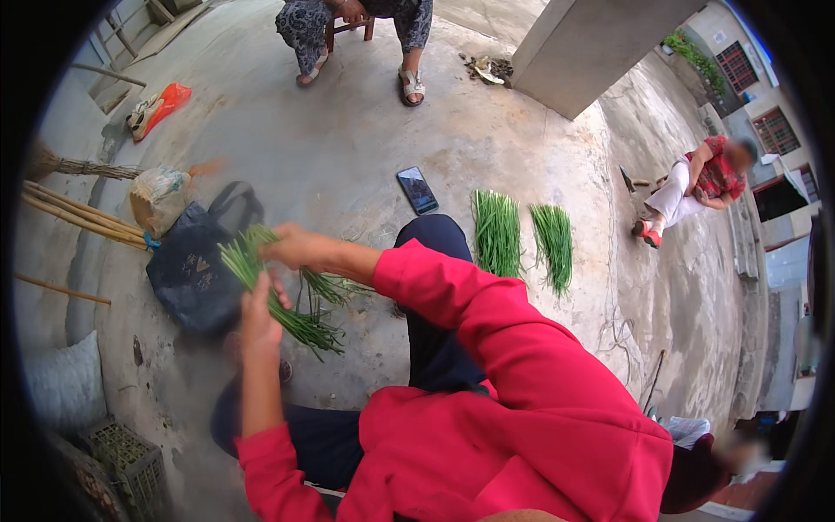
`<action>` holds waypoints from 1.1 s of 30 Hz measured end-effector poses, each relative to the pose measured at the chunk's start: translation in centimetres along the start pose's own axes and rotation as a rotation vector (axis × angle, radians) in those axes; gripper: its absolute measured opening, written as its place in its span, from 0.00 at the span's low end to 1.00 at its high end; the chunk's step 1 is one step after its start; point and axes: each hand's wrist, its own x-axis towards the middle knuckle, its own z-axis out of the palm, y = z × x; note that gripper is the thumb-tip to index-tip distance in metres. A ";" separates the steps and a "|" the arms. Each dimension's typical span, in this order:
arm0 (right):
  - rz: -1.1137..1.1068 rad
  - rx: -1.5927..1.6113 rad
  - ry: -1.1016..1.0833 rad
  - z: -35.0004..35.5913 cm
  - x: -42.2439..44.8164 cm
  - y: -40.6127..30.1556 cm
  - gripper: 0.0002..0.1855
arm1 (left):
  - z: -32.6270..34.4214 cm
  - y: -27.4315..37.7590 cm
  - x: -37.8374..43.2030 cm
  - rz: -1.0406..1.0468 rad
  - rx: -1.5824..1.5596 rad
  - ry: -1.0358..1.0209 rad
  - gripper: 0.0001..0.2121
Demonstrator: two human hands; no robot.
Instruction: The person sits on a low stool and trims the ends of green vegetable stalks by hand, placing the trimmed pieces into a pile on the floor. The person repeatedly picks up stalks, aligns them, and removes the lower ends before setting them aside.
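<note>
My left hand point(262, 312) is closed around a bunch of long green chives point(301, 326), whose pale stem ends point up and left. Just above it, my right hand point(297, 246) grips another part of the chives point(323, 287), with stem ends showing past the fingers. Whether this is one bunch or two, I cannot tell. Both hands are over the right edge of a dark tote bag point(189, 274) standing on the concrete. Beyond my right knee lie two neat bundles of chives, a wider one point(497, 233) and a narrower one point(553, 245).
A smartphone point(417, 190) lies on the floor point(313, 150) past my knee. Bamboo poles point(85, 212), a plastic-wrapped bundle point(158, 199) and a plastic crate point(127, 457) are at left. A seated person's sandals point(412, 85) are ahead; another person point(701, 183) sits at right near a pillar point(587, 52).
</note>
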 end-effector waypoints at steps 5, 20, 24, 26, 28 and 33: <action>0.141 -0.112 0.138 1.4 -0.5 0.0 0.14 | -1.0 -0.1 -0.8 0.004 0.050 0.061 0.12; -0.019 0.218 0.191 0.8 0.3 -0.1 0.08 | -1.3 0.2 -1.2 -0.071 0.040 -0.058 0.11; -0.044 0.264 0.207 0.6 0.3 -0.1 0.09 | -1.0 0.1 -1.3 -0.066 0.078 -0.092 0.12; -0.035 0.262 0.200 0.8 0.3 0.0 0.09 | -1.2 0.0 -1.3 -0.060 0.090 -0.106 0.12; -0.027 0.244 0.185 1.1 0.4 0.3 0.10 | -1.4 0.0 -1.2 -0.049 0.089 -0.119 0.12; -0.003 0.166 0.171 1.4 0.3 0.3 0.11 | -1.6 0.1 -1.2 -0.050 0.154 -0.131 0.11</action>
